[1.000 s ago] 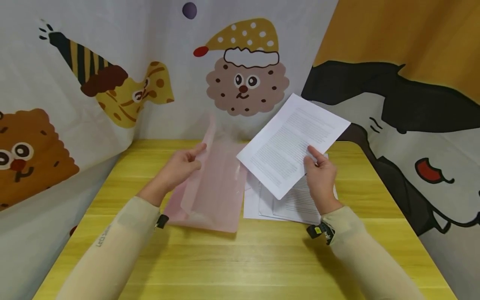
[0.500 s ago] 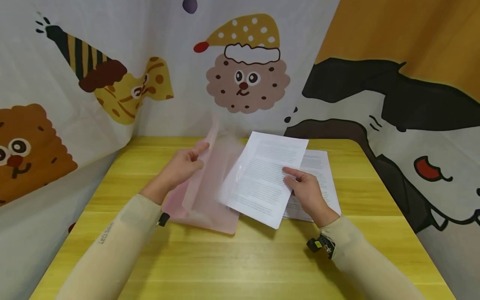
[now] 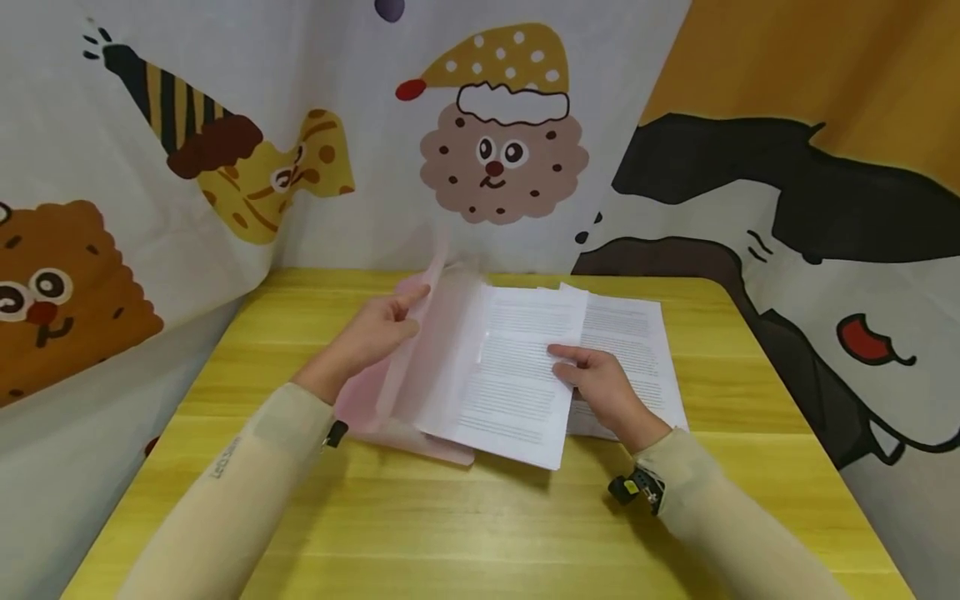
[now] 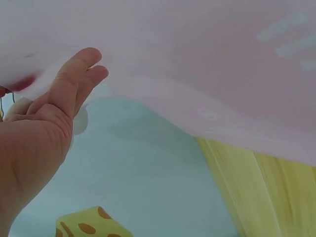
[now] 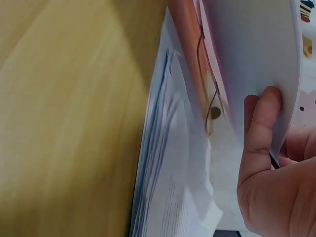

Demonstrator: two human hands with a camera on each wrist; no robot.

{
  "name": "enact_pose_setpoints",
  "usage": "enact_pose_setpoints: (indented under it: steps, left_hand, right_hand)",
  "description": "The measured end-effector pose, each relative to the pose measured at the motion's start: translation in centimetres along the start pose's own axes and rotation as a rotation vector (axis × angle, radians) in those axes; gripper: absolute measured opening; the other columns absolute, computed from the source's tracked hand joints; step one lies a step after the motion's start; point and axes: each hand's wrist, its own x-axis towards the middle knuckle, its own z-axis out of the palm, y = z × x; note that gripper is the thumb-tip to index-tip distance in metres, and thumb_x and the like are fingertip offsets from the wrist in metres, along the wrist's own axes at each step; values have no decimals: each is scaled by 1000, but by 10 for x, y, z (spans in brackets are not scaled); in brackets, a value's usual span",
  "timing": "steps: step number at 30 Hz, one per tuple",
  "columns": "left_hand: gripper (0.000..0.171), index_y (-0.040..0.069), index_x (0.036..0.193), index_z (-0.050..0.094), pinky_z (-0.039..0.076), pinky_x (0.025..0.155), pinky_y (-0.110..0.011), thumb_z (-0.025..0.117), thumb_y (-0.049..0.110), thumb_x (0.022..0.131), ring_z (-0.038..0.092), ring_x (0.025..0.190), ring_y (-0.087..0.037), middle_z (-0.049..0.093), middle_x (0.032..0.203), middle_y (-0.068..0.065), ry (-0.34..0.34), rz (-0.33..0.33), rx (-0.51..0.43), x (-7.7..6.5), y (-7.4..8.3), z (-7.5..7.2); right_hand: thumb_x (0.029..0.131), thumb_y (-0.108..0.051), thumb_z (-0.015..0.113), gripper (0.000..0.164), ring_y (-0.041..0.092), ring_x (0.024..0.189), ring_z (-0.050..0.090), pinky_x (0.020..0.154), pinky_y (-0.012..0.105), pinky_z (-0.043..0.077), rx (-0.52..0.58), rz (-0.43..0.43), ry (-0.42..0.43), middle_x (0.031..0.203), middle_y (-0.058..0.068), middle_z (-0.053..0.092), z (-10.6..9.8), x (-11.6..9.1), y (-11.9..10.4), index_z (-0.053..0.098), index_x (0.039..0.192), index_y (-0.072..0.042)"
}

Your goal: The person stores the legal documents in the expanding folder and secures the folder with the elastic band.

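My left hand (image 3: 378, 329) pinches the raised cover of a translucent pink folder (image 3: 435, 358), holding it up off the table. In the left wrist view, that cover (image 4: 207, 59) spreads above my fingers. My right hand (image 3: 603, 387) pinches the right edge of a printed paper sheet (image 3: 525, 375), thumb on one face and fingers on the other. The sheet's left part lies under the raised cover and shows faintly through it. Below the right hand, a stack of printed papers (image 3: 633, 358) lies on the table, partly covered by the held sheet; its layered edges (image 5: 158, 148) show in the right wrist view.
A yellow wood-grain table (image 3: 450, 533) carries the folder and papers. Behind it hangs a white curtain (image 3: 360, 233) with cartoon prints, meeting the table's back edge. Dark camera mounts sit on both wrists.
The right hand has lowered the sheet and moved it left, from above the stack to under the pink cover. The left hand keeps holding the cover up, shifting only slightly.
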Motion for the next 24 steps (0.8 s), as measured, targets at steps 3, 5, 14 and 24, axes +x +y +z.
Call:
enact_pose_setpoints:
  steps: [3,5,14,24]
  left_hand:
    - [64,17,166,40,31,50,-24,52,14,103,28,50,-11,60,154,-17,8,-5,8,0,1,1]
    - [64,17,166,40,30,49,-24,52,14,103,27,49,-11,66,130,-23,14,-14,17,0,1,0]
    - [63,17,166,41,30,47,-23,51,14,103,28,47,-10,65,101,-17,27,-11,37,1,3,-4]
    - [65,20,167,39,31,50,-24,53,13,104,30,52,-14,62,144,-20,-9,-26,73,0,8,4]
  right_hand:
    - [105,-14,65,43,9,83,70,70,27,59,-54,-18,-15,132,20,70,5,2,-2,65,148,-9]
    - [105,-16,65,42,10,77,65,68,29,56,-107,-21,-2,123,17,73,4,3,-4,67,147,-12]
    - [104,-15,64,40,8,65,52,60,27,47,-197,-71,37,113,16,75,-15,4,-9,70,143,-13]
    - [104,-17,66,42,12,93,65,73,25,53,-106,-12,-49,148,15,66,-5,13,-3,68,146,-14]
